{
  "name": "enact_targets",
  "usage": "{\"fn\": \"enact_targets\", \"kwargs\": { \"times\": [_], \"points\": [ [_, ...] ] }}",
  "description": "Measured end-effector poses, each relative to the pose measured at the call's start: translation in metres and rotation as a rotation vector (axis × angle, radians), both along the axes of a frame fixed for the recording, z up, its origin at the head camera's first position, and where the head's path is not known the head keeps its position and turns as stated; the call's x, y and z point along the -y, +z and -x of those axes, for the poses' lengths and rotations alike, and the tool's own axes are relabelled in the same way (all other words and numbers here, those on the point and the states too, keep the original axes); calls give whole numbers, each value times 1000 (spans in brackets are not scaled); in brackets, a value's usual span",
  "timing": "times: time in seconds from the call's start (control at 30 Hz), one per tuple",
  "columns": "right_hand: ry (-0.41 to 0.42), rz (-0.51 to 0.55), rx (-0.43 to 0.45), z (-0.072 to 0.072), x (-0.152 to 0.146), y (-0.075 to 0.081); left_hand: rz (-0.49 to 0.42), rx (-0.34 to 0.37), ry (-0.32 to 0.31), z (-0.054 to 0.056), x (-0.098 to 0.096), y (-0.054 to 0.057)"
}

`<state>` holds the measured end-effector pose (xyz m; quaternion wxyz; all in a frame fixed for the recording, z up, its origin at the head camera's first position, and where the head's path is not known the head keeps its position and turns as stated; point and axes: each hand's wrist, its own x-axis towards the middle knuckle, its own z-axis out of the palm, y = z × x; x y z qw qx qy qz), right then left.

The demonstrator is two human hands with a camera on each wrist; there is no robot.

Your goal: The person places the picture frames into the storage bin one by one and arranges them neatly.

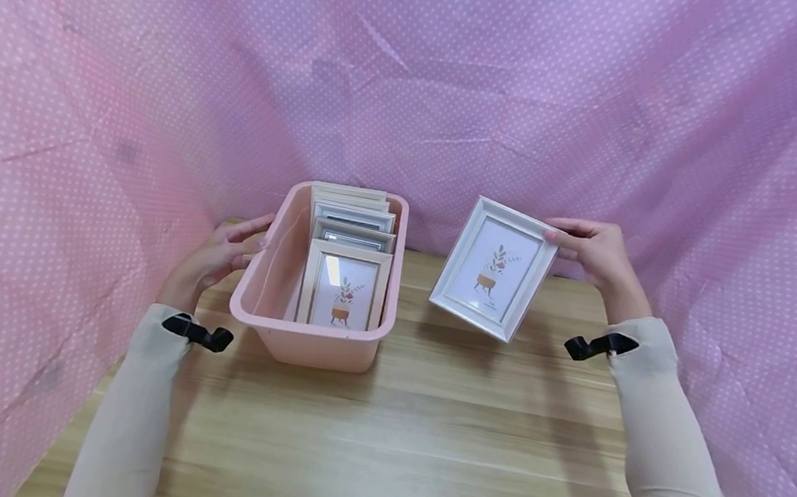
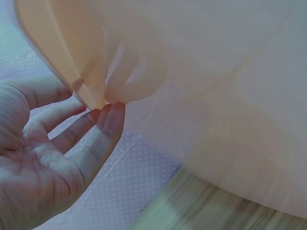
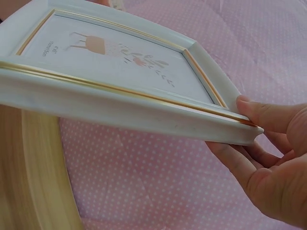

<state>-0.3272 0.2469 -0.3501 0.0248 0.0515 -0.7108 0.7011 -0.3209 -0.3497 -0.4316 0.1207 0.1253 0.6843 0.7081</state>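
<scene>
In the head view my right hand pinches the upper right corner of a white picture frame, thumb on the front and fingers behind. The right wrist view shows a thin gold line round the frame's inner edge and a plant-pot print. The frame is tilted over the table, right of a pink plastic bin. My left hand is at the bin's left side, its fairly straight fingertips touching the bin's wall in the left wrist view. Several picture frames stand in a row inside the bin.
Beneath everything is a light wood-grain table. A pink polka-dot cloth hangs behind the table and along both sides, close behind the bin. Black straps with mounts sit on both wrists over pale sleeves.
</scene>
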Motion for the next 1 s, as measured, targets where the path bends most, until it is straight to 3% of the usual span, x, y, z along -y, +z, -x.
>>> {"fn": "enact_targets", "kwargs": {
  "times": [0.5,1.0],
  "points": [
    [4,53,-60,-3,18,20,40,5,5,1,0,-1],
    [2,108,-101,3,40,31,69,29,35,1,0,0]
  ]
}}
